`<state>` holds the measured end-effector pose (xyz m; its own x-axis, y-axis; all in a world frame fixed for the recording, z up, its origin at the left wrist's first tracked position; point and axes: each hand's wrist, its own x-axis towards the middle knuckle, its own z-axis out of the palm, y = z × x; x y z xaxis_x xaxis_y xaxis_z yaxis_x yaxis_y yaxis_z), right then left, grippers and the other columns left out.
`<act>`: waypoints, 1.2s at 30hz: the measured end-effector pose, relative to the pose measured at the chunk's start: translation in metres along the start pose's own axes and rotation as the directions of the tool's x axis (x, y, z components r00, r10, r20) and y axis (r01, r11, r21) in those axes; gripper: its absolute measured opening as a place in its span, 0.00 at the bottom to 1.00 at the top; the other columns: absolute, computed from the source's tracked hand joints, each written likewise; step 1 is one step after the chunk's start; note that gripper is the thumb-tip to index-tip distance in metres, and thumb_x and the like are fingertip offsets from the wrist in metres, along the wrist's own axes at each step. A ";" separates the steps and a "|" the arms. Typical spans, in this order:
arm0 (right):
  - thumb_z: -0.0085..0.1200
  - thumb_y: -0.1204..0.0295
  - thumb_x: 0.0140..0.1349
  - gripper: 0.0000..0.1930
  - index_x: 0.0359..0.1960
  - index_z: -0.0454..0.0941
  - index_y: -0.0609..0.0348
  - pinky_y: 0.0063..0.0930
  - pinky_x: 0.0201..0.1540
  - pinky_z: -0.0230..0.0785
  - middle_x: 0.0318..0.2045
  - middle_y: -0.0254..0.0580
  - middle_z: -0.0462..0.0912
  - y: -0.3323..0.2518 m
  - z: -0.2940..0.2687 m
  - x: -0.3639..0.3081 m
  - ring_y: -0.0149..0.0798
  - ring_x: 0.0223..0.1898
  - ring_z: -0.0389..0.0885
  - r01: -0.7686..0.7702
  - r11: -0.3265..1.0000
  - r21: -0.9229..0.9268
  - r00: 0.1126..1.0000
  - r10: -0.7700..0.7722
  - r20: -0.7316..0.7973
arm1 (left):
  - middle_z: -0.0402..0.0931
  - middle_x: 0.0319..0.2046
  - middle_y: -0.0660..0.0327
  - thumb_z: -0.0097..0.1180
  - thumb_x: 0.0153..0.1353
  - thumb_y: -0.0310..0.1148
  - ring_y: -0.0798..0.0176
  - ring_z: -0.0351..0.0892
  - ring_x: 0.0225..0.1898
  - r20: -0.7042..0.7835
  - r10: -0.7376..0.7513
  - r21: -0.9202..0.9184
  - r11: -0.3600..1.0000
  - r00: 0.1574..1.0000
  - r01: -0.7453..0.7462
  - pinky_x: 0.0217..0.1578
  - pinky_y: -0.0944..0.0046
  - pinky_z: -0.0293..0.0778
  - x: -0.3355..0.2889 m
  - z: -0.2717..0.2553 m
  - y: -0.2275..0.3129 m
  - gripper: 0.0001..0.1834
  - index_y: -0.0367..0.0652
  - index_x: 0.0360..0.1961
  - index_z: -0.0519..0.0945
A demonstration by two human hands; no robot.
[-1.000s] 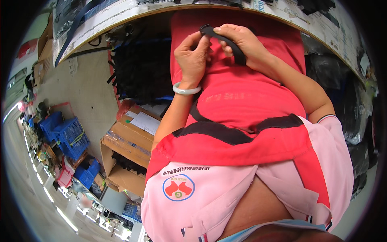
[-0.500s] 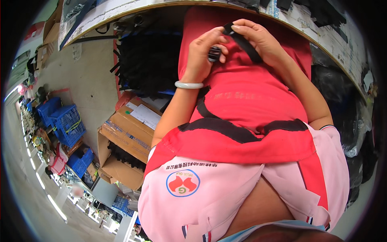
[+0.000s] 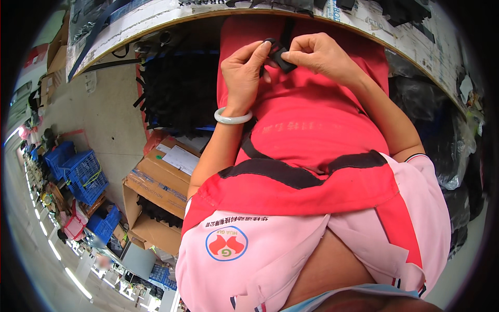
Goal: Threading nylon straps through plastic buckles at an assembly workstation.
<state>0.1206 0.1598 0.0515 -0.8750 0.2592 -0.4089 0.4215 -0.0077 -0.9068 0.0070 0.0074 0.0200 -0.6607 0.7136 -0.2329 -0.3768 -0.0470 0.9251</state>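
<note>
Black strap (image 3: 286,64) upper centre of frame, bent, mid-handling: my left hand (image 3: 241,73) and right hand (image 3: 323,58) both pinch it. Taken up, not set down; cannot tell how much remains. Bench (image 3: 364,25) edge arcs near hands, above; apron (image 3: 312,106) side roomier; carton (image 3: 158,182) crowds left forearm.

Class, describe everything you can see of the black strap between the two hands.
The black strap is narrow, dark and apparently fabric; its weave is too small to tell. It is bent, not flat. The left hand pinches it on one side, the right hand on the other, in front of the red apron. Fingers hide some of it.
</note>
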 end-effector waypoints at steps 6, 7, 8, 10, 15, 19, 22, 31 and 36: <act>0.60 0.60 0.61 0.15 0.23 0.77 0.58 0.16 0.22 0.56 0.18 0.25 0.73 0.002 0.007 0.007 0.19 0.19 0.65 0.033 0.995 0.089 0.993 -0.022 -0.119 | 0.80 0.25 0.61 0.60 0.62 0.28 0.74 0.75 0.20 0.053 0.050 0.017 0.999 0.997 -0.051 0.15 0.76 0.66 0.000 0.001 0.002 0.09 0.33 0.40 0.83; 0.59 0.59 0.63 0.15 0.27 0.78 0.57 0.15 0.22 0.59 0.19 0.26 0.75 0.001 0.004 0.007 0.19 0.19 0.67 0.039 0.986 0.160 0.995 -0.024 -0.092 | 0.80 0.25 0.62 0.59 0.62 0.27 0.74 0.74 0.19 0.021 0.020 0.030 0.999 1.000 -0.020 0.15 0.76 0.66 0.000 0.000 0.003 0.09 0.33 0.41 0.83; 0.56 0.60 0.65 0.12 0.32 0.77 0.55 0.12 0.21 0.59 0.20 0.25 0.74 0.012 0.006 0.013 0.18 0.17 0.67 0.042 0.970 0.238 0.993 -0.015 -0.114 | 0.79 0.24 0.63 0.59 0.62 0.27 0.75 0.73 0.19 -0.011 -0.009 0.041 0.999 1.000 0.010 0.15 0.76 0.66 0.000 -0.002 0.003 0.09 0.33 0.41 0.83; 0.54 0.60 0.66 0.11 0.36 0.76 0.55 0.10 0.20 0.61 0.20 0.26 0.74 0.015 0.001 0.013 0.18 0.16 0.67 -0.145 0.889 0.434 0.988 0.107 0.110 | 0.79 0.26 0.63 0.58 0.62 0.26 0.76 0.72 0.19 0.021 -0.005 0.037 0.999 1.000 0.004 0.16 0.76 0.66 -0.003 -0.004 0.002 0.08 0.33 0.41 0.83; 0.53 0.63 0.67 0.10 0.36 0.77 0.58 0.11 0.22 0.64 0.21 0.27 0.76 0.018 -0.001 0.016 0.18 0.20 0.71 -0.049 0.914 0.402 0.989 -0.013 0.150 | 0.75 0.22 0.66 0.55 0.63 0.24 0.76 0.69 0.18 0.133 -0.121 0.118 0.987 0.984 0.106 0.16 0.75 0.62 -0.017 -0.015 0.025 0.07 0.32 0.38 0.83; 0.53 0.62 0.66 0.12 0.35 0.79 0.58 0.22 0.28 0.71 0.25 0.34 0.80 -0.006 -0.047 0.016 0.31 0.24 0.77 0.269 0.915 -0.301 0.852 -0.372 -0.368 | 0.69 0.21 0.70 0.53 0.61 0.26 0.79 0.59 0.15 0.108 -0.178 0.227 0.962 0.978 0.150 0.15 0.76 0.51 -0.042 -0.082 0.077 0.07 0.34 0.33 0.82; 0.58 0.62 0.61 0.13 0.43 0.78 0.55 0.33 0.45 0.69 0.37 0.34 0.80 0.002 -0.096 0.024 0.38 0.41 0.77 0.179 0.355 -0.918 0.624 -0.762 -0.173 | 0.78 0.36 0.61 0.52 0.68 0.29 0.78 0.64 0.18 -0.217 0.066 0.290 0.957 0.974 0.000 0.17 0.76 0.60 -0.051 -0.137 0.091 0.13 0.35 0.50 0.76; 0.61 0.73 0.54 0.08 0.37 0.83 0.51 0.33 0.52 0.62 0.42 0.31 0.81 0.027 -0.085 0.007 0.39 0.49 0.74 0.224 0.294 -0.929 0.594 -0.797 -0.109 | 0.71 0.52 0.43 0.45 0.67 0.22 0.50 0.79 0.48 -0.120 -0.117 -0.084 0.991 0.986 0.108 0.49 0.58 0.79 -0.023 -0.114 0.001 0.21 0.29 0.61 0.62; 0.57 0.73 0.62 0.06 0.39 0.79 0.60 0.23 0.33 0.70 0.31 0.38 0.82 -0.043 -0.027 -0.034 0.31 0.30 0.79 0.544 0.462 -0.701 0.580 -0.810 -0.084 | 0.75 0.46 0.44 0.46 0.69 0.25 0.51 0.83 0.39 0.086 -0.114 -0.144 0.982 0.990 0.126 0.39 0.58 0.83 -0.010 -0.046 0.004 0.18 0.32 0.58 0.63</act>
<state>0.1387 0.1779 0.1068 -0.8292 0.2376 0.5060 -0.1143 0.8141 -0.5694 -0.0173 -0.0324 0.0119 -0.5548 0.7721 -0.3101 -0.5463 -0.0570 0.8356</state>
